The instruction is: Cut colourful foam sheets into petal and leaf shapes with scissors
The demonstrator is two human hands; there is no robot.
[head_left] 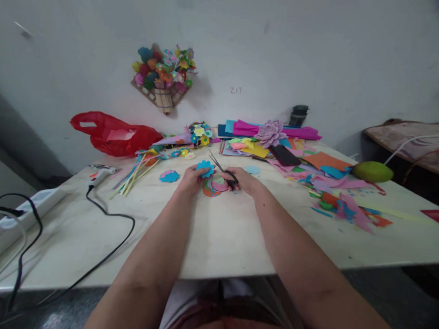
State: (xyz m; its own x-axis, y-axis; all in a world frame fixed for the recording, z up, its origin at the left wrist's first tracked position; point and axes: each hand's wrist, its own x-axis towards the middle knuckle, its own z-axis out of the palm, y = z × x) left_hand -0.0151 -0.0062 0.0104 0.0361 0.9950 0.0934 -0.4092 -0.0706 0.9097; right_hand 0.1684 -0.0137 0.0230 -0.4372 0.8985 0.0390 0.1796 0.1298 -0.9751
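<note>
My left hand (192, 179) pinches a blue scalloped paper flower (205, 169) between thumb and fingers. Closed around the dark handles of a pair of scissors (230, 178) is my right hand (241, 178); the blades point up and to the left, a little apart, close to the flower's right side. Below and between the hands lie round paper pieces (214, 190) in orange, pink and pale green. To the left, a small pile of blue and pink scalloped flowers (169, 176) rests on the table. A pale blue paper piece (253, 170) lies just past my right hand.
On the left are a glue gun (101, 177) with a black cord, a white power strip (18, 221), paper strips (139, 172) and a red plastic bag (113, 134). Coloured paper scraps (350, 210), a dark phone-like object (284, 155) and a green mango-like fruit (373, 171) lie on the right.
</note>
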